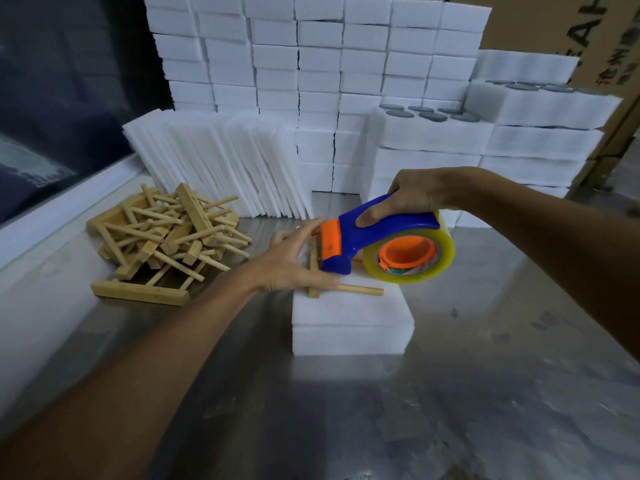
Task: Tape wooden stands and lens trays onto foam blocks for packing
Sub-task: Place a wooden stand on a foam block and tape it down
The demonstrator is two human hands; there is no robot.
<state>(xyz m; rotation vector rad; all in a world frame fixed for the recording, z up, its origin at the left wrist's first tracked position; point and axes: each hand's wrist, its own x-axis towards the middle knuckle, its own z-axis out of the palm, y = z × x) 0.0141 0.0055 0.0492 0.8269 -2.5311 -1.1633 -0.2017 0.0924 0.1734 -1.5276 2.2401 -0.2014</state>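
- Shiny steel table (450, 393), scuffed and reflective, with a dark window (62, 98) on the left.
- Left hand (294, 261) lies flat, fingers straight, pressing a wooden stand (360, 289) onto the foam block (349, 317) mid-table.
- Right hand (412, 195) is wrapped round the blue tape dispenser (377, 237), its nose on the stand.
- Pile of wooden stands (166, 233) left; foam stacks (311, 64), lens trays (429, 116) and cardboard boxes (595, 36) behind.

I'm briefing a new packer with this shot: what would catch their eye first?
The blue and orange tape dispenser, gripped by the right hand, is at the centre, its front end on a foam block. The left hand presses a wooden stand onto that block. A heap of wooden stands lies to the left, and stacked white foam fills the back.
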